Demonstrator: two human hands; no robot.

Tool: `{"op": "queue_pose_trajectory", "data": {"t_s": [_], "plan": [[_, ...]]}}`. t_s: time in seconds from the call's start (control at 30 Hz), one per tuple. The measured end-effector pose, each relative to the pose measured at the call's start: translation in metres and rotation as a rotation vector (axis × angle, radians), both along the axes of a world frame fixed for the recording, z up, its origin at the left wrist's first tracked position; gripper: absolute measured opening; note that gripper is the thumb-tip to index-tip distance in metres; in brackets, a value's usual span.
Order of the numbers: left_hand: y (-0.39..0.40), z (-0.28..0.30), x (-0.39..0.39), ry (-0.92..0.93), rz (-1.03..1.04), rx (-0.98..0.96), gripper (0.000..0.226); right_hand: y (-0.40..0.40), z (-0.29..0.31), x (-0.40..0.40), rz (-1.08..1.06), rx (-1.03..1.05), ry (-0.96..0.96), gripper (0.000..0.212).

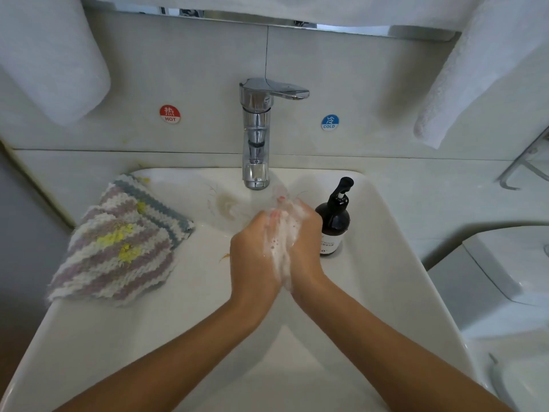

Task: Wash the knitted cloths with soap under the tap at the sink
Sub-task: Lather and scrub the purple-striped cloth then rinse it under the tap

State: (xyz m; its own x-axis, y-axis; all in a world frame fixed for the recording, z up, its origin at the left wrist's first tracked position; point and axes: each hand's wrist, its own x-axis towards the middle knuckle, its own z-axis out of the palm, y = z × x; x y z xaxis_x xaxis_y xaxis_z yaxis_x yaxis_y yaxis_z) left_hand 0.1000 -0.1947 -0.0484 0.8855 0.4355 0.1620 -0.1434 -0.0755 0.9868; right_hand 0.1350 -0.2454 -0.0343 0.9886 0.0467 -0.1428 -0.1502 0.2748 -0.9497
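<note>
White sink and tiled wall filled the view, with soapy hands in the middle.

Knitted cloths lay stacked on the sink's left rim, with yellow stains and looking unwashed. Left hand and right hand pressed flat together, foamy, fingers mostly straight, holding nothing, below the tap. Just right stood the soap bottle. Washing the cloths seemed not yet begun.

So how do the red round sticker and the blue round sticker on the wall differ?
The red round sticker reads HOT and sits left of the chrome tap; the blue round sticker reads COLD, sits right of it and slightly lower. Both are small discs on the pale wall.
</note>
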Motion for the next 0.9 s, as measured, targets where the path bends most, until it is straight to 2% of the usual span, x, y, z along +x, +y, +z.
{"op": "queue_pose_trajectory", "data": {"t_s": [0.07, 0.1, 0.23, 0.3, 0.33, 0.43, 0.53, 0.6, 0.67, 0.8, 0.9], "plan": [[0.009, 0.000, 0.014, 0.011, 0.050, 0.022, 0.040, 0.005, -0.009, -0.013, 0.027, -0.058, -0.079, 0.020], [0.012, 0.001, 0.018, 0.014, 0.070, 0.020, 0.043, 0.006, -0.010, -0.017, 0.028, -0.122, -0.106, 0.019], [0.005, -0.006, 0.003, 0.015, 0.043, 0.052, 0.034, -0.003, -0.006, -0.007, 0.022, -0.293, -0.174, 0.033], [0.000, -0.007, -0.007, -0.045, 0.001, 0.091, 0.033, -0.008, -0.006, 0.000, -0.005, -0.284, -0.131, 0.045], [0.000, -0.007, -0.006, -0.059, -0.004, 0.105, 0.033, -0.007, -0.005, -0.002, -0.003, -0.248, -0.110, 0.046], [0.013, -0.002, 0.012, -0.024, 0.063, 0.090, 0.037, 0.002, -0.005, -0.019, 0.044, -0.327, -0.203, 0.028], [0.022, -0.005, 0.019, 0.002, 0.109, 0.116, 0.041, 0.008, -0.010, -0.018, 0.075, -0.307, -0.231, 0.037], [0.017, -0.010, 0.007, -0.014, 0.076, 0.141, 0.036, 0.007, -0.004, -0.008, 0.001, -0.279, -0.209, 0.037], [0.010, -0.011, -0.002, -0.024, 0.043, 0.109, 0.033, 0.005, 0.000, -0.001, -0.043, -0.250, -0.108, 0.040], [0.019, -0.008, 0.011, 0.001, 0.068, 0.101, 0.041, 0.004, -0.004, -0.020, 0.141, -0.234, -0.040, 0.043], [0.025, -0.004, 0.017, -0.031, 0.083, 0.157, 0.047, 0.001, 0.002, -0.022, 0.163, -0.263, -0.023, 0.040]]}}
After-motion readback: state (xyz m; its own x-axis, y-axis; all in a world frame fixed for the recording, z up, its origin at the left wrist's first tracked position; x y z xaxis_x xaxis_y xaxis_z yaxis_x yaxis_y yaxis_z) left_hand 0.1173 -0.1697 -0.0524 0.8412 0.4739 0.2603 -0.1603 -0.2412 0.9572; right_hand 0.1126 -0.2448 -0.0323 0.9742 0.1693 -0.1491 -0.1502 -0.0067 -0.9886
